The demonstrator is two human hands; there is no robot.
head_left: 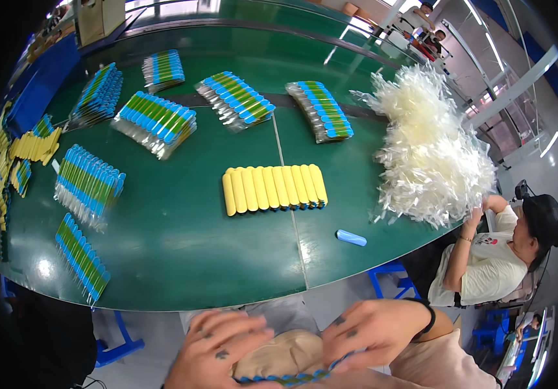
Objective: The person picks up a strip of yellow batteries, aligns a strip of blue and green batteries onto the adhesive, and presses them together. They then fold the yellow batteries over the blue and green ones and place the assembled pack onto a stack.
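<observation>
At bottom centre of the frame: a blue-and-green strip with a scalloped edge, in front of the person's torso, below the near edge of the green table. Right hand, black band at wrist: thumb and fingers pinched on the strip's right end. Left hand: at the strip's left end, fingers spread and slightly curved, partly blurred; cannot tell whether it grips.

Middle of the frame, on the table: side-by-side row of yellow oblong pieces, blue showing along its lower edge. To its lower right, apart: a single blue oblong piece.

Upper and left parts: several blue-and-green bundles, with clear film at their ends. Far left: yellow pieces, piled loosely.

Upper right: large heap of translucent strips; a seated co-worker has hands at its lower edge.
</observation>
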